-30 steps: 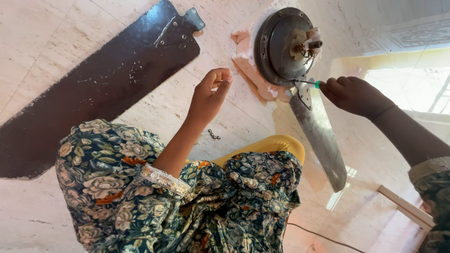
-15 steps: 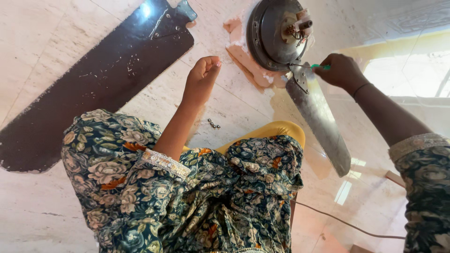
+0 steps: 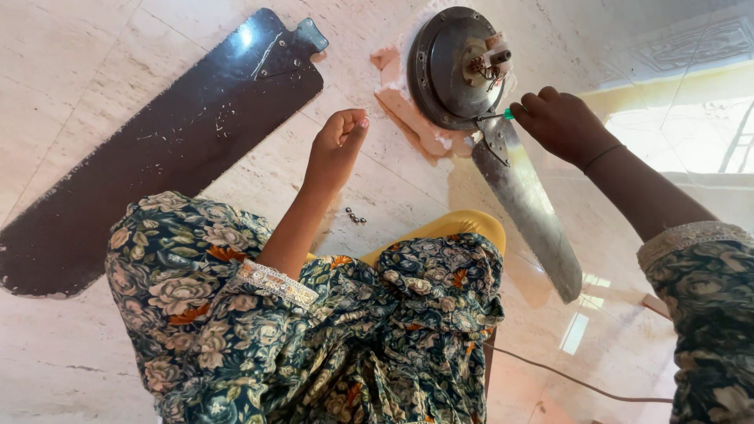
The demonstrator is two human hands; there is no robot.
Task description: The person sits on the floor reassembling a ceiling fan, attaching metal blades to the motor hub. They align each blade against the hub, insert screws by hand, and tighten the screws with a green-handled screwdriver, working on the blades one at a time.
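A round grey fan motor lies on the marble floor with one grey metal blade attached to it. My right hand is shut on a green-handled screwdriver whose tip meets the joint of blade and motor. My left hand hovers left of the motor with its fingers curled shut; I see nothing in it. A few small screws lie on the floor just below it. A detached dark brown blade lies to the left.
My floral-clad knees and a yellow garment fill the lower middle. A pinkish piece lies under the motor's left edge. A thin cable runs across the floor at lower right. Bright light falls from the right.
The view has shifted a little. My right hand stays at the screwdriver on the blade joint, and my left hand remains curled left of the motor.
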